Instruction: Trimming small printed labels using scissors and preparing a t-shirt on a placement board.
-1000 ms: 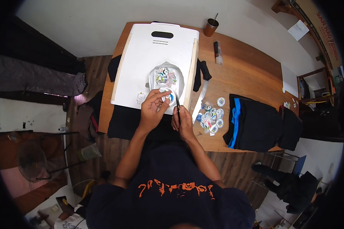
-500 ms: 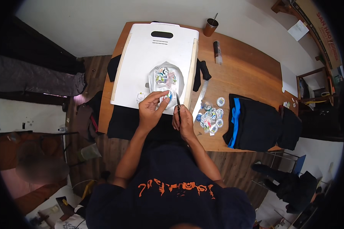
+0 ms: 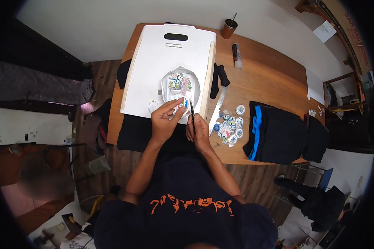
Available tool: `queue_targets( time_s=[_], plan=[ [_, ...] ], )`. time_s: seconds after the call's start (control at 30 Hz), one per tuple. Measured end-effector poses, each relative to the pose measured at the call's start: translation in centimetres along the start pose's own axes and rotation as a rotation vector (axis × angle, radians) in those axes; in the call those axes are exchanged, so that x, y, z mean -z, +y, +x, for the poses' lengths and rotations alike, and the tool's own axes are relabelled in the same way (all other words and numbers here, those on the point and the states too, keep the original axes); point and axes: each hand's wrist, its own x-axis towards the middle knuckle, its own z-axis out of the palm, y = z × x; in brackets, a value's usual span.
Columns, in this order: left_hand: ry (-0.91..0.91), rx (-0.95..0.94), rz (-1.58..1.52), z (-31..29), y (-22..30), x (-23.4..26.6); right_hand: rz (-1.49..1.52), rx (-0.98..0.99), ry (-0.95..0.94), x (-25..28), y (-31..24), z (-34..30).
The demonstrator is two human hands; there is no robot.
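Note:
Between the thumb and fingers of my left hand (image 3: 164,122) is a small round printed sticker (image 3: 185,103) with blue and green on it. My right hand (image 3: 199,133) is closed around dark scissors (image 3: 192,112), whose blades point away from me and lie at the sticker's right edge. Both hands are over the near part of a white board (image 3: 149,62). Just beyond them, a shallow whitish round container (image 3: 197,86) on the board holds colourful printed pieces (image 3: 176,81).
Right of the board, a pile of cut stickers (image 3: 227,130) lies by a metal ruler (image 3: 217,108) on the wooden table (image 3: 270,79). Folded black clothes (image 3: 278,135) sit farther right. A brown cup (image 3: 229,30) and a clear-and-dark tube (image 3: 237,56) stand at the back.
The scissors have come closer to the sticker, their blades now at its right edge. My left hand keeps its grip on the sticker, barely shifting.

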Motion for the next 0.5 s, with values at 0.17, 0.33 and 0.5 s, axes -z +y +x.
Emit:
queue_targets(
  time_s=[0.17, 0.33, 0.5],
  plan=[
    [-0.003, 0.012, 0.003, -0.13, 0.29, -0.23, -0.011, 0.014, -0.008, -0.01, 0.04, 0.03],
    [-0.011, 0.012, -0.008, -0.15, 0.05, -0.21, -0.014, 0.020, -0.017, -0.54, -0.69, 0.13],
    [-0.023, 0.026, -0.014, -0.15, -0.07, -0.18, -0.002, 0.014, -0.008, 0.10, 0.19, 0.08]
  ],
)
